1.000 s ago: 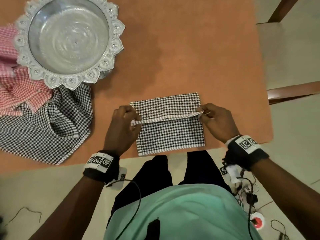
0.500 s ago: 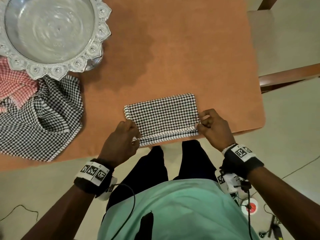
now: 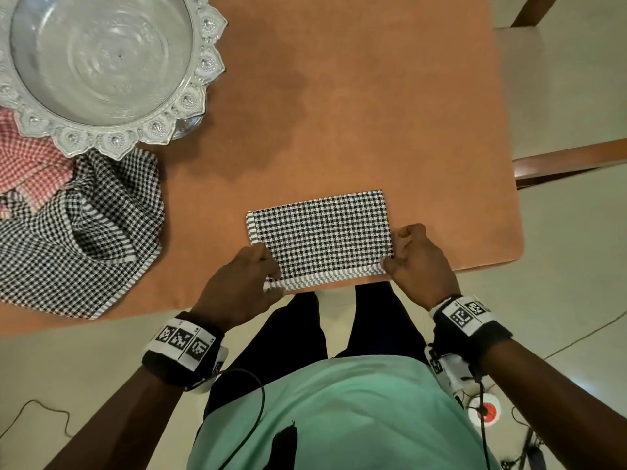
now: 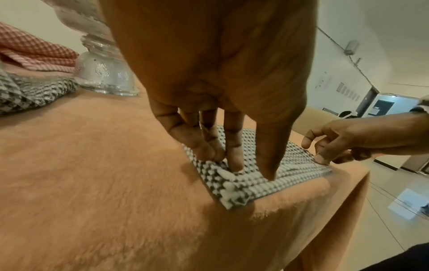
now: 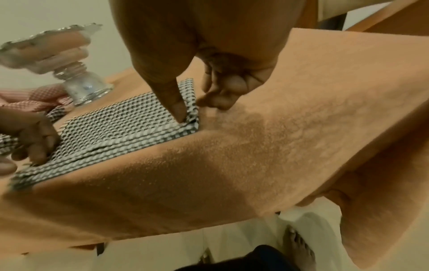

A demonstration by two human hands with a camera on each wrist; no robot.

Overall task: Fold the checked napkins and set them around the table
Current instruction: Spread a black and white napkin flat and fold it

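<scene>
A black-and-white checked napkin [image 3: 322, 232] lies folded into a flat rectangle at the near edge of the orange table [image 3: 339, 96]. My left hand [image 3: 271, 276] is at its near left corner, thumb and fingertips pinching the white hem [image 4: 243, 185] down onto the cloth. At the near right corner my right hand [image 3: 390, 259] pinches the top layer, the thumb [image 5: 178, 111] on the corner and the other fingers curled beside it. The hems of the layers lie stacked along the table edge [image 5: 116, 139].
A silver footed bowl [image 3: 101, 62] stands at the far left. Beside it lie a crumpled black checked napkin [image 3: 78, 239] and a red checked cloth [image 3: 30, 171]. A wooden chair [image 3: 559, 157] stands off the right side. The table edge runs just under my hands.
Both hands have drawn the napkin's top layer toward me, from mid-cloth to the near edge. It now lies flat, hem on hem.
</scene>
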